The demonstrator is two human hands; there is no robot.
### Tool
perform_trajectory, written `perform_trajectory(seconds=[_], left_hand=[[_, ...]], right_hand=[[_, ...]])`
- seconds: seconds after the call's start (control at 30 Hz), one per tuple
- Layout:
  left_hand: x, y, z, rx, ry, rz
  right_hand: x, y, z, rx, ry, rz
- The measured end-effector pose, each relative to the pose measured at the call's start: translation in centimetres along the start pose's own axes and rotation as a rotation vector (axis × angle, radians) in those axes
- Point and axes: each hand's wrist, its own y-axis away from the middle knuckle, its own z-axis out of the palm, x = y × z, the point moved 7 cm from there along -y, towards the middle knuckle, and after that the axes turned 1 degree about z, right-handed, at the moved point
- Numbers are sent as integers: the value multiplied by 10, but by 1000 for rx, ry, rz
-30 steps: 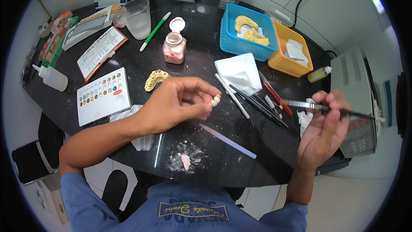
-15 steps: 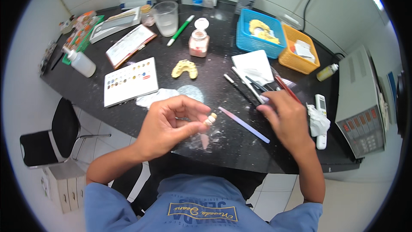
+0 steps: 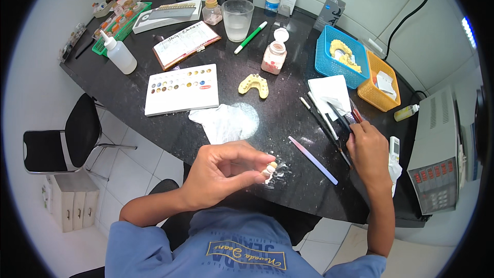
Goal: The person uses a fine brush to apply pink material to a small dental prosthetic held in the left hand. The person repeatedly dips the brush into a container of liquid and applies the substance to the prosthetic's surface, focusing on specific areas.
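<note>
My left hand (image 3: pixel 218 172) is closed in a pinch on a small tooth-shaped dental piece (image 3: pixel 270 168), cream and white with a tan part, above the near edge of the dark worktop (image 3: pixel 288 116). White dust (image 3: pixel 280 171) lies on the worktop just beyond it. My right hand (image 3: pixel 369 152) has its fingers curled round a slim dark-handled tool (image 3: pixel 338 110), whose near end they hide. Next to it lie a silver-handled tool (image 3: pixel 324 117) and a thin dark brush-like tool (image 3: pixel 321 123). A pink-and-violet nail file (image 3: pixel 314 160) rests between my hands.
Beyond my hands lie a yellow horseshoe-shaped dental model (image 3: pixel 253 87), a pink powder jar (image 3: pixel 274 57) with its lid up, a white colour-sample palette (image 3: pixel 181 95) and a crumpled tissue (image 3: pixel 218 123). Blue (image 3: pixel 329 69) and yellow (image 3: pixel 375 95) baskets stand right, beside a panelled machine (image 3: pixel 435 159).
The whole view has shifted, so things on the worktop appear farther right. My left hand has drawn nearer to me with the dental piece. My right fingers have curled in among the tools.
</note>
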Motion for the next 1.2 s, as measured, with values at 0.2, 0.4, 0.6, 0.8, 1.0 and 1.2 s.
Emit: perform_trajectory(seconds=[0.2, 0.4, 0.6, 0.8, 1.0, 1.2], left_hand=[[-10, 18, -9, 69, 57, -112], [-13, 43, -18, 121, 50, -164], [-18, 56, -27, 186, 152, -223], [-22, 66, -32, 182, 174, -182], [-18, 61, -45, 172, 31, -185], [-21, 59, -53, 156, 20, -184]], right_hand=[[6, -9, -19, 22, -129, 139], [14, -37, -43, 67, -366, 189], [-12, -117, -94, 152, -820, 60], [-82, -222, -107, 310, -903, -276], [-125, -288, -43, 235, -591, -223], [-138, -297, -8, 131, -414, -211]])
